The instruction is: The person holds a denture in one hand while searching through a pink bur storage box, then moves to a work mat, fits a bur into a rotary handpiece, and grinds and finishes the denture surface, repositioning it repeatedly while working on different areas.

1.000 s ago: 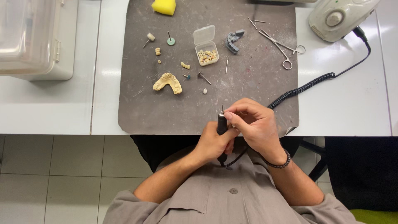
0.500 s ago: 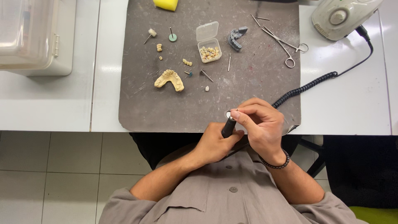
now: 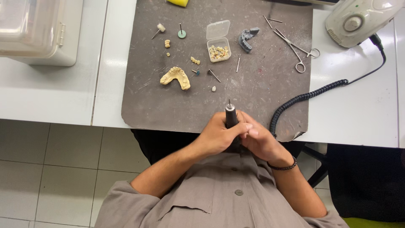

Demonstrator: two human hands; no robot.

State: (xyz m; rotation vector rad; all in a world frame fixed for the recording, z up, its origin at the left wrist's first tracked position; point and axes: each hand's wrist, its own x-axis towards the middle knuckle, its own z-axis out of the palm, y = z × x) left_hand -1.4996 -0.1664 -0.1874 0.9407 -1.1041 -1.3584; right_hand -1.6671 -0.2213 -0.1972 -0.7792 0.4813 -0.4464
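Note:
My left hand and my right hand are clasped together at the near edge of a grey work mat. Both wrap around a dark rotary handpiece that points away from me, its thin bur tip sticking out above my fingers. A black coiled cord runs from the handpiece to a white control unit at the far right. Further out on the mat lie a yellow plaster dental cast and a small tooth piece.
On the mat are a small clear box of tooth pieces, a grey jaw model, metal forceps, several loose burs and a yellow sponge. A translucent plastic container stands at the far left on the white bench.
The handpiece has swung from a slant to pointing straight away from me. My hands have closed together around it and shifted slightly toward the mat.

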